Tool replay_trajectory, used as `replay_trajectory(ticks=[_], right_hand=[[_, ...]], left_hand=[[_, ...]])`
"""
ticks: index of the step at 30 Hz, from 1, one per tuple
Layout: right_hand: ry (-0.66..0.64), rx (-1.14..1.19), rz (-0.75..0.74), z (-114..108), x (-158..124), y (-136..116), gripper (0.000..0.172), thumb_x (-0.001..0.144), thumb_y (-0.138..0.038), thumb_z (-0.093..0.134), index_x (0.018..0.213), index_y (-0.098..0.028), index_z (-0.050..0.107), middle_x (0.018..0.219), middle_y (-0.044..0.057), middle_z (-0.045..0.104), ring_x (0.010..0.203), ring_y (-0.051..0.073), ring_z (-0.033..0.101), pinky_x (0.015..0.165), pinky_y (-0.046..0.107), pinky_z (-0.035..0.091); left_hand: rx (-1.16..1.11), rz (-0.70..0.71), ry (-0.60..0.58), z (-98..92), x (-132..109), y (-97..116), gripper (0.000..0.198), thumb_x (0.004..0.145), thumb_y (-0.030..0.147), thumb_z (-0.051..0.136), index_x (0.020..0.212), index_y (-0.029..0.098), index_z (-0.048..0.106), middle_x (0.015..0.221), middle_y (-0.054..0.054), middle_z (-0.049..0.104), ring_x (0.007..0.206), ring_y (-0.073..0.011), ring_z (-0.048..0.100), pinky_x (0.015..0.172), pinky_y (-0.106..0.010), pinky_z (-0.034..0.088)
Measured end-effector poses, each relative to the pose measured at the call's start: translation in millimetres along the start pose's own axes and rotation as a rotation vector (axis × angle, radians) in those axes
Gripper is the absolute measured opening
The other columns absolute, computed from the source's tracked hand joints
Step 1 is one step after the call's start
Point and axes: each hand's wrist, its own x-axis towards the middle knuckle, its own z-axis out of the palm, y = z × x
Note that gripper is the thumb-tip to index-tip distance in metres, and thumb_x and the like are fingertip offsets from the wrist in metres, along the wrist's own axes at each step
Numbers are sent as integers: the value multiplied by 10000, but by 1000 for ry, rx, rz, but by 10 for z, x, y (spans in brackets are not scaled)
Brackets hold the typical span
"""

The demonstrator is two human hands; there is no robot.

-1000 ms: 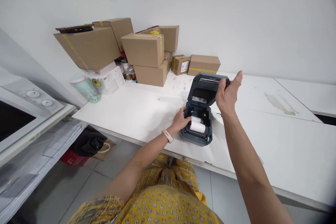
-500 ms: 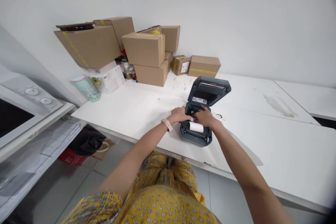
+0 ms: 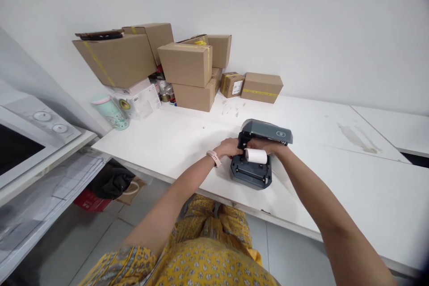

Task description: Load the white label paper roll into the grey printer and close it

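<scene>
A dark grey label printer (image 3: 251, 180) stands near the table's front edge, its lid (image 3: 268, 130) tilted low over the open body. A white paper roll (image 3: 256, 156) lies inside, below the lid. At the printer's left side, my left hand (image 3: 229, 147) is closed over the side wall, its fingertips close to the roll's left end and partly hidden. My right hand (image 3: 268, 145) reaches in from the right, behind the roll and under the lid. The lid hides most of its fingers, so their grip does not show. The lid appears to rest against this hand.
Stacked cardboard boxes (image 3: 184, 65) stand at the back left, with smaller boxes (image 3: 262, 87) along the wall. A mint tumbler (image 3: 112, 112) is by the table's left end. Further left is a microwave (image 3: 43, 132) on a shelf. The white table (image 3: 335, 187) extends rightward.
The printer's lid has dropped from upright to low over my right hand. The paper roll sits higher and a little further right. My left hand has barely moved.
</scene>
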Motion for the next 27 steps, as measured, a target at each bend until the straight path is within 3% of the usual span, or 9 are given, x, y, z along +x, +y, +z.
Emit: replay_trajectory(ticks=[3, 5, 10, 14, 17, 21, 27], right_hand=[[-138, 66, -54, -270, -83, -25, 226, 710, -286, 662, 900, -186, 734, 901, 39, 748, 785, 201, 644, 664, 265, 483], [-160, 138, -93, -466, -186, -59, 295, 705, -344, 692, 962, -204, 722, 1012, 43, 731, 889, 228, 649, 718, 276, 489], [-54, 415, -208, -795, -469, -67, 422, 685, -473, 782, 1025, -238, 699, 1083, 26, 702, 1056, 274, 612, 901, 331, 465], [45, 720, -276, -796, -601, 66, 472, 666, -480, 826, 1047, -242, 681, 1060, 44, 700, 988, 244, 632, 865, 344, 477], [141, 958, -350, -720, -663, 168, 462, 632, -478, 857, 994, -252, 682, 1028, 49, 713, 971, 244, 649, 869, 370, 488], [288, 1106, -410, -671, -676, 234, 427, 602, -461, 892, 914, -255, 685, 968, 37, 722, 1039, 253, 644, 951, 379, 472], [535, 1347, -319, -778, -440, 364, 389, 693, -428, 836, 982, -258, 639, 977, -6, 732, 902, 181, 669, 827, 306, 520]], left_hand=[[-3, -5, -29, -24, 0, -29, 291, 722, 269, 637, 992, 164, 657, 773, -80, 740, 532, -231, 681, 602, -321, 536], [-3, -11, -60, -35, 7, -48, 321, 731, 247, 615, 1038, 155, 639, 765, -74, 735, 540, -226, 686, 583, -304, 534], [12, -13, -79, -18, 5, -61, 399, 768, 253, 574, 1157, 166, 585, 899, -71, 752, 606, -208, 708, 595, -280, 540], [101, 9, -34, 32, -16, -65, 518, 809, 286, 524, 1316, 181, 503, 918, -64, 753, 661, -215, 710, 660, -290, 527], [213, 58, 56, 78, -23, -91, 799, 807, 276, 510, 1542, 204, 206, 989, -69, 748, 815, -258, 713, 688, -295, 496], [192, 117, 43, 100, 5, -132, 964, 812, 242, 480, 1574, 259, -109, 1066, -52, 736, 764, -241, 699, 651, -279, 459], [121, 161, -12, 55, 79, -139, 1096, 746, 199, 555, 1560, 260, -176, 1211, -87, 690, 776, -242, 696, 641, -278, 469]])
